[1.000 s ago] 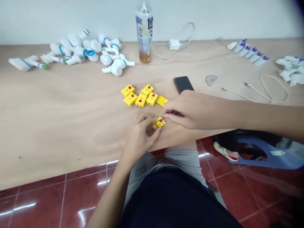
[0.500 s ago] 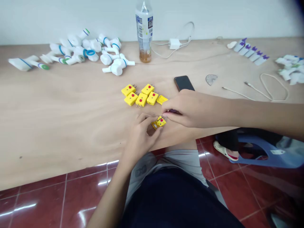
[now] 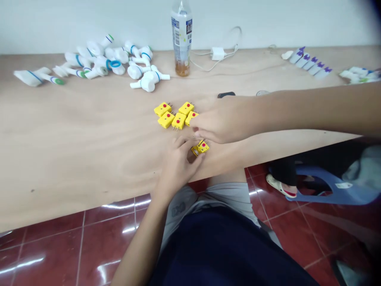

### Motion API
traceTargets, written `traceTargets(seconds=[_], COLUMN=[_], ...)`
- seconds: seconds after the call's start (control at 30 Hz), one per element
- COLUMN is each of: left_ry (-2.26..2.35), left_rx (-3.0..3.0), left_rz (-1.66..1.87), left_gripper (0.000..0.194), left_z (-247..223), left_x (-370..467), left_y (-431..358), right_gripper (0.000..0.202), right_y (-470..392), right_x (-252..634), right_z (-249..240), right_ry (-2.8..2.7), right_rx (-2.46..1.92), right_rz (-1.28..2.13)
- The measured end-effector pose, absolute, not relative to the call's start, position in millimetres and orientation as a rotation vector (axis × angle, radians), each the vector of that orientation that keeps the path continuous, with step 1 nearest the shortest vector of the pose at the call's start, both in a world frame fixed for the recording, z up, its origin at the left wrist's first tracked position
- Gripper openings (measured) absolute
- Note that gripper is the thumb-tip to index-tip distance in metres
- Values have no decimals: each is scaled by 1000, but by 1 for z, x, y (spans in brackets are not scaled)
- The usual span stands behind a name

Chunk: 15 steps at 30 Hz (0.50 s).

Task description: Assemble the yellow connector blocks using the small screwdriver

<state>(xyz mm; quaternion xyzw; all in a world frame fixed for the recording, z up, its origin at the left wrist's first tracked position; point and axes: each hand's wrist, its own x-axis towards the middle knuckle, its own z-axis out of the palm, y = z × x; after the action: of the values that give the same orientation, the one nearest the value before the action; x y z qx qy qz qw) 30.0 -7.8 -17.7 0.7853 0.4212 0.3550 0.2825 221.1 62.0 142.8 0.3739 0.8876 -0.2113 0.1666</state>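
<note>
My left hand (image 3: 178,159) is closed on an open yellow two-pin plug (image 3: 203,146) with a red dot, thumb and fingers on either side of it at the table's front. Inside the plug some small pale parts show. My right hand (image 3: 211,123) is just behind it, fingers curled together and pointing down beside a tiny metal piece. What these fingers hold is hidden; only a dark spot shows between them. Several closed yellow plugs (image 3: 179,120) with red dots and metal pins lie grouped left of my right hand, which partly covers the nearest one.
A drink bottle (image 3: 182,43) stands at the back, beside a white charger (image 3: 218,53) with its cable. White blue-ringed parts (image 3: 147,81) are piled back left. Purple-tipped pieces (image 3: 309,63) lie back right. My right arm partly covers a phone (image 3: 226,95). A blue stool (image 3: 315,180) is below, right.
My right hand has moved left and back, off the open plug, and its forearm now covers more of the phone and cable. My left hand keeps its hold on the plug.
</note>
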Motion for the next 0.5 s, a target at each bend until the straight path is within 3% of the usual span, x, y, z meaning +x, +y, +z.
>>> traceTargets(seconds=[0.27,0.5], left_ry=[1104,1128], left_rx=[2109,2109], left_rz=[970,964], left_gripper=[21,23], left_z=[-21,-20], left_x=[31,31], left_y=[-8,-10], right_gripper=[18,20], right_y=[56,63], right_x=[205,221], right_z=[153,146], right_ry=[2469,2368], right_rx=[988,931], right_rz=[-296,-590])
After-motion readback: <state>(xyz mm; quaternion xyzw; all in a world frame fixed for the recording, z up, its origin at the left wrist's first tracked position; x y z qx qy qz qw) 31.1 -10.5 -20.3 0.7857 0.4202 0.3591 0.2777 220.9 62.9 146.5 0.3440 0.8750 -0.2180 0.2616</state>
